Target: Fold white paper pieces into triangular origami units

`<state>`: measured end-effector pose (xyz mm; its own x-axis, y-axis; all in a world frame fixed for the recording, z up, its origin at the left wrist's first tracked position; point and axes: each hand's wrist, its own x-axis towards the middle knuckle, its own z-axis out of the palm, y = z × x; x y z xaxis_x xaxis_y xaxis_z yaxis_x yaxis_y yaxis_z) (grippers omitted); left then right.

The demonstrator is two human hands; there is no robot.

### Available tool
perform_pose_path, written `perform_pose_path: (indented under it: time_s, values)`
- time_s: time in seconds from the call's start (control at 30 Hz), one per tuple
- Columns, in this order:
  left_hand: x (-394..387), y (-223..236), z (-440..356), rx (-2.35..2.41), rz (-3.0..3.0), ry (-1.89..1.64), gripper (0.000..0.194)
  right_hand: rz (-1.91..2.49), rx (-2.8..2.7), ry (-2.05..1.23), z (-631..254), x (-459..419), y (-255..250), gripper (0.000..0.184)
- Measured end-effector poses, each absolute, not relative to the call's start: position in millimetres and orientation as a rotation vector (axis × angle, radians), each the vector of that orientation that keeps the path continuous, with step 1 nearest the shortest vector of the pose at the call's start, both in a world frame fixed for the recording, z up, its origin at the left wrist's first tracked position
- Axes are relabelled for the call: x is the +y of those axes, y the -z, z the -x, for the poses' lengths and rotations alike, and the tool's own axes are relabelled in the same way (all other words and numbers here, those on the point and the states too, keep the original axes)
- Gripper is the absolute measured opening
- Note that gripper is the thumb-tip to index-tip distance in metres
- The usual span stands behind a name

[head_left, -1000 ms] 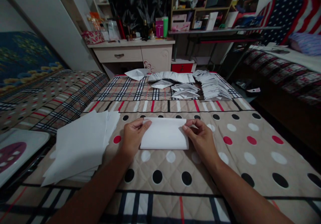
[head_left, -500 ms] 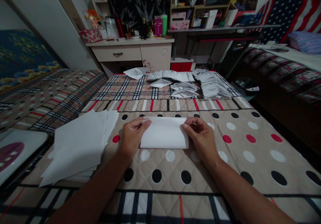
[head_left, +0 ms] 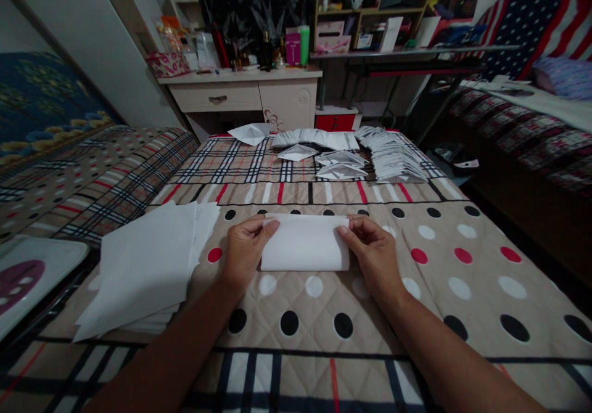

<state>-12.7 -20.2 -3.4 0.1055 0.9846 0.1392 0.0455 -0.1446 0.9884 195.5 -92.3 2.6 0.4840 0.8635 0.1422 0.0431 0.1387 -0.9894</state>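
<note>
A white sheet of paper (head_left: 305,243), doubled over with its bend toward me, lies on the dotted bedspread (head_left: 462,314) in the middle of the head view. My left hand (head_left: 250,243) pinches its far left corner, thumb on top and fingers behind. At the far right corner, my right hand (head_left: 372,246) pinches the paper in the same way. The fingertips behind the paper's far edge are partly hidden. Left of my left hand rests a loose stack of flat white sheets (head_left: 145,265).
Rows of folded paper pieces (head_left: 393,154) lie at the bed's far side, with several single folded pieces (head_left: 342,169) in front. A white board with a purple oval (head_left: 60,253) sits at the left edge. Beyond stand a cream dresser (head_left: 287,102) and a desk (head_left: 416,52).
Both hands keep their pinch on the doubled paper. The paper's near bend has moved very slightly away from me; otherwise the scene looks the same.
</note>
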Motion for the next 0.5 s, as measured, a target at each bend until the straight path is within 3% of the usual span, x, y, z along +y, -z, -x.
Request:
perform_pose_path:
  time_s: [0.5]
  values:
    - [-13.9, 5.6, 15.2, 1.063, -1.436, -1.363, 0.014, 1.312, -0.628, -0.848, -197.1, -92.5, -4.9, 0.025]
